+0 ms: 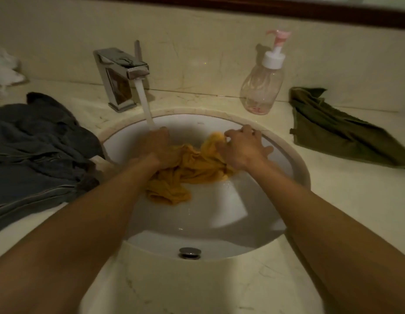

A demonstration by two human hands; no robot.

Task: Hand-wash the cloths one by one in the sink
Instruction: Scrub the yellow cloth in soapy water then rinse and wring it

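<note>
A blurred white cloth (4,69) is cut off at the left edge. Near it a grey-blue cloth (38,150) lies heaped on the desk (344,200). The chrome tap (120,75) runs onto the left hand (160,148), its grip clamped on the orange cloth (192,166) in the sink (219,223), fingers hidden. The right hand (244,148) pinches the orange cloth's far corner, other fingers splayed. Further right stand a soap pump bottle (262,87) and an olive cloth (333,130).

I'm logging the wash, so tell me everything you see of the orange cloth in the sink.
The orange cloth is soft, towel-like fabric, crumpled in a bunch in the white sink. The left hand grips its left part, where the water stream lands; the right hand pinches its raised far corner.
</note>
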